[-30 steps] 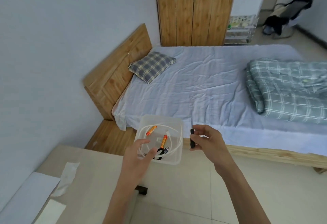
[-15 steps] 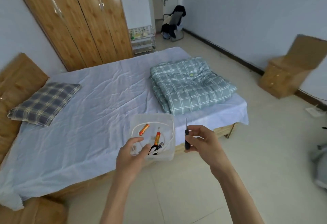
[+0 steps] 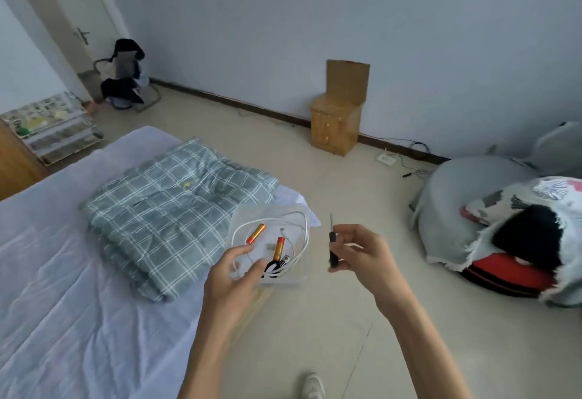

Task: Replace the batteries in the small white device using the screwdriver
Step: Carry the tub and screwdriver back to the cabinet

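With the left grip (image 3: pixel 234 276) holding the box (image 3: pixel 285 281) of batteries (image 3: pixel 255 233) and the right grip (image 3: pixel 362 254) pinching the screwdriver (image 3: pixel 331 242), the person seems mid-fetch, and the next move calls for a surface to set them on.

No legible text, brand, number or sign is found anywhere in view. The orange-and-gold cylindrical batteries (image 3: pixel 255 233) in the clear plastic box (image 3: pixel 297 276) show no marking that can be made out, and the pale marks on the small black part (image 3: pixel 284 261) beside them are too blurred to read. The small yellow emblem (image 3: pixel 186 184) on the folded green-and-white checked quilt (image 3: pixel 151 225) registers as a shape only, not as lettering.
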Demonstrator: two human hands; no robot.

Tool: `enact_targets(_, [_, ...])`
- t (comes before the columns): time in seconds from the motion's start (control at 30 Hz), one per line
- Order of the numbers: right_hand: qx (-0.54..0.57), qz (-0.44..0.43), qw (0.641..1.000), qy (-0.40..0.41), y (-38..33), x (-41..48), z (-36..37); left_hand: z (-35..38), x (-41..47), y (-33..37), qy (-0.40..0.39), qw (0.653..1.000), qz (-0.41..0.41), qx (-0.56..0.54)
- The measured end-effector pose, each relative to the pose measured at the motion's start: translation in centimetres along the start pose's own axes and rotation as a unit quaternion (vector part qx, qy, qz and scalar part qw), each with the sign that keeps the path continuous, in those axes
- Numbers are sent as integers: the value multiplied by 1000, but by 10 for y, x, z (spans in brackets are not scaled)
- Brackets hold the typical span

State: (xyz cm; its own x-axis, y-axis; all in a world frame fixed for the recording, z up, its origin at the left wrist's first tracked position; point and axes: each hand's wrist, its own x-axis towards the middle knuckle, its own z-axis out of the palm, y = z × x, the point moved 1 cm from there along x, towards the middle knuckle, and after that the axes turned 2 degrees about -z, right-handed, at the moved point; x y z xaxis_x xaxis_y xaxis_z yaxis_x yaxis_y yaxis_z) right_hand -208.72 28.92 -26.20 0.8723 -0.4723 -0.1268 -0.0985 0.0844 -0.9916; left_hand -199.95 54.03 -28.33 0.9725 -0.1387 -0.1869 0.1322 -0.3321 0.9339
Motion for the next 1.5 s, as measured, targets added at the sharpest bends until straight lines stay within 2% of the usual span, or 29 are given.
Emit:
enact_targets(0.2, [14, -7, 997, 77, -29, 109, -53, 80, 117, 63, -62, 997, 42, 11])
enact_targets(0.43, [37, 5, 992, 121, -30, 214, -106, 172, 231, 103, -102, 993, 57, 20])
enact_targets(0.73, [24, -8, 994, 105, -55, 415, -199, 311, 377, 165, -95, 994, 44, 20])
enact_targets(0.83, [17, -20, 997, 76, -71, 473, -228, 351, 419, 192, -80, 996, 35, 10])
enact_targets(0.97, [15, 1, 997, 75, -71, 537, -259, 397, 472, 209, -63, 997, 33, 13])
enact_targets(1.27, [23, 26, 998, 51, -72, 698, -292, 475, 596, 253, -53, 998, 23, 20])
enact_targets(1.5, [23, 9, 998, 54, -102, 856, -287, 514, 735, 301, -79, 996, 43, 21])
